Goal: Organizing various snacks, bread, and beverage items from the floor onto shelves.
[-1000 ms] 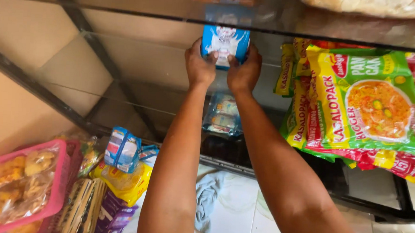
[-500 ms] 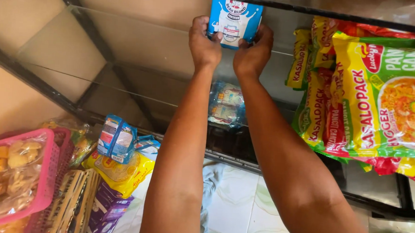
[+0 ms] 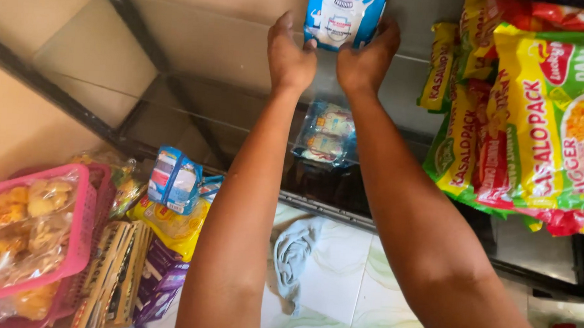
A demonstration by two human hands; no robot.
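Blue packet [image 3: 343, 13] raised higher, noodle packs [image 3: 540, 124] beside

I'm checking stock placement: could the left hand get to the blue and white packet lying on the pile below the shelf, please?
Probably yes: the left hand would first release the pouch; nothing covers the packet.

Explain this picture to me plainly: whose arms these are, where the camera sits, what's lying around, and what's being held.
There is no machine here. The camera sits on a person's head and looks down along their own two bare arms. The left hand and right hand together grip a blue and white packet against a glass shelf in a dark metal frame. On the right hang yellow and green noodle packs. Another blue packet stands lower left beside a pink basket of bagged snacks. A grey cloth lies on the tiled floor.
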